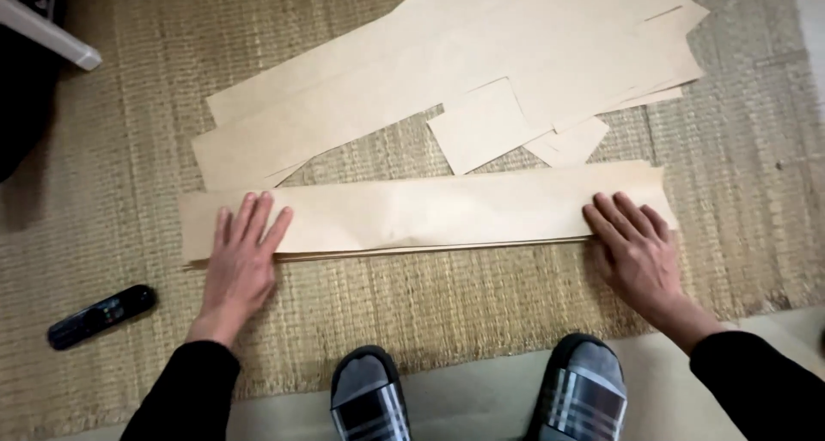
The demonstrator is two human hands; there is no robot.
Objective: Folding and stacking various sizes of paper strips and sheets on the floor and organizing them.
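A long folded strip of tan paper (430, 211) lies flat across a woven straw mat (430, 308). My left hand (241, 260) presses palm down on the strip's left end, fingers spread. My right hand (634, 245) rests flat on the strip's right end, fingers slightly apart. Neither hand grips anything. Behind the strip lie larger tan paper pieces (481, 71) and a small rectangular piece (481, 127).
A black remote-like object (101, 315) lies on the mat at the left. My two feet in grey striped slippers (369, 396) (581, 391) stand at the mat's near edge. A white bar (51, 35) and dark object sit at the top left.
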